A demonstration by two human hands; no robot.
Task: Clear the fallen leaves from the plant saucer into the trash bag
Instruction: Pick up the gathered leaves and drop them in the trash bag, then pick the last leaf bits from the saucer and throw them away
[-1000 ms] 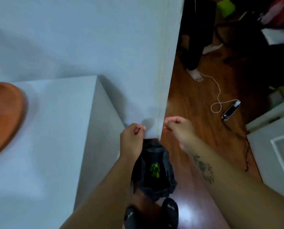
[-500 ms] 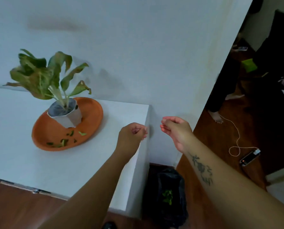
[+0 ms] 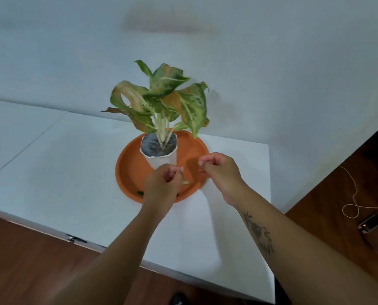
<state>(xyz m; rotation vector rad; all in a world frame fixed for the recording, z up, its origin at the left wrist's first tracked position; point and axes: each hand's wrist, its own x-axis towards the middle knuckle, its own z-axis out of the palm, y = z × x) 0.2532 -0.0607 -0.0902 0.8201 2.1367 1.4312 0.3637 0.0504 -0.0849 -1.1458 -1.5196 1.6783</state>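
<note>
Both hands hang over the near side of the saucer (image 3: 128,170), fingers curled, holding nothing I can see. The left hand (image 3: 161,186) is nearest the leaves (image 3: 185,182), just to its right. The right hand (image 3: 222,172) is above the right rim.

White pot (image 3: 160,158) and drooping leaves (image 3: 161,100) block the saucer's (image 3: 128,170) rear; front seemingly open.

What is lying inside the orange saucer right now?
The orange saucer holds the white plant pot and a few leaf scraps near its front. The left hand covers part of the front, so more may be hidden.
</note>
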